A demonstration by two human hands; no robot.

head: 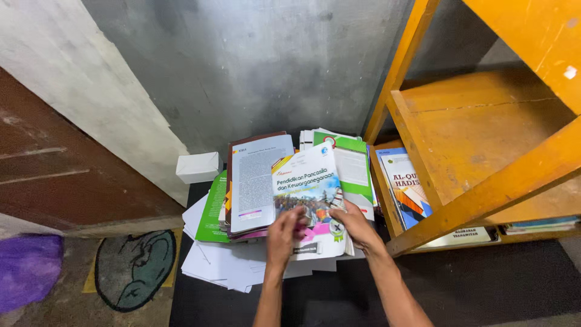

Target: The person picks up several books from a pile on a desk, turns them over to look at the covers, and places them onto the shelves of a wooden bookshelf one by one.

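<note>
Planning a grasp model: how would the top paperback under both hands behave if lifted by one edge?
The paperback looks thin with a soft glossy cover, so it would likely flex and droop from a one-edge grip. The gloss may be slippery. It rests on an uneven pile of books and loose sheets, so pushing it could shift those. Left hand and right hand both touch it.

You are looking down into a corner where a rough grey concrete wall (254,66) fills the top of the view. To your left, a pale plastered edge (78,79) runs diagonally beside a dark brown door (54,175). To your right stands a yellow-orange wooden shelf unit (484,127), its frame slanting across the view. The floor (496,284) under it is dark. At lower left you see a round grey-green mat (133,269) and a purple bag (27,266). The light is dim and even.
</note>
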